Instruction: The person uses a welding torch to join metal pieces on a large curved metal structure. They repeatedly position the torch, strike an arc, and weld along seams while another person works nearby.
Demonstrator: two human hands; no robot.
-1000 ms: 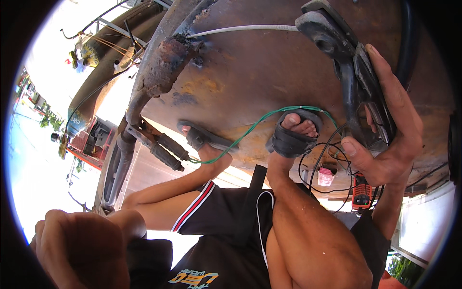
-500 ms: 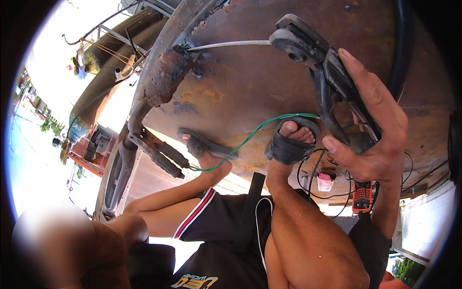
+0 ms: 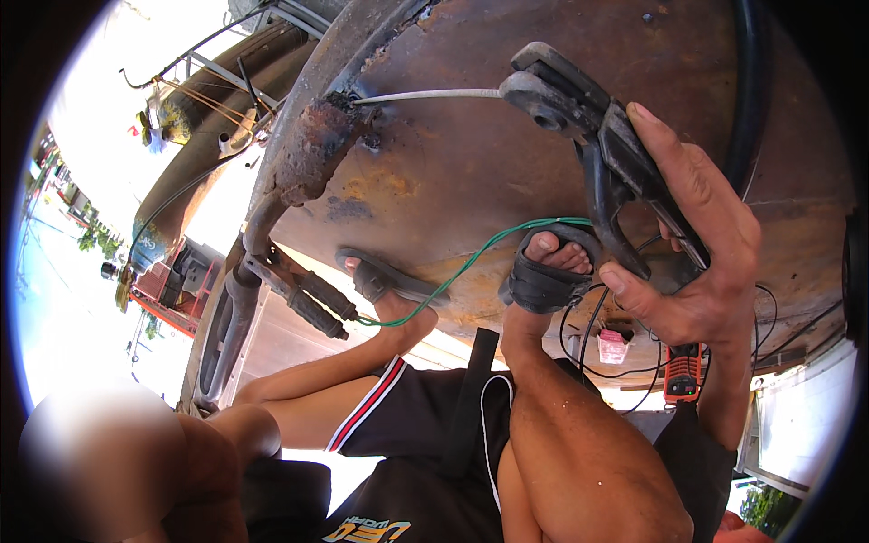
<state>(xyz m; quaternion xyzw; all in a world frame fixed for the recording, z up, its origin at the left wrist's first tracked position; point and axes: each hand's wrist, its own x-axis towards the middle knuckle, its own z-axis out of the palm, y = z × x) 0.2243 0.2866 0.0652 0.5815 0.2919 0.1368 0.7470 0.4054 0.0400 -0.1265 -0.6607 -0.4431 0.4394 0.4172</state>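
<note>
Over rusty metal (image 3: pixel 453 172), the right hand (image 3: pixel 711 258) clasps a black holder (image 3: pixel 625 149), upper right, whose thin rod (image 3: pixel 425 94) could skid if that grip wavers; the blurred left hand's (image 3: pixel 127 466) state, lower left, I cannot tell.

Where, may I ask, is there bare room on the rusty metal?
The rusty metal looks bare between the welding electrode and green wire, left of the electrode holder. It is crowded near the orange-cased device, with black cables and a pink container.
</note>
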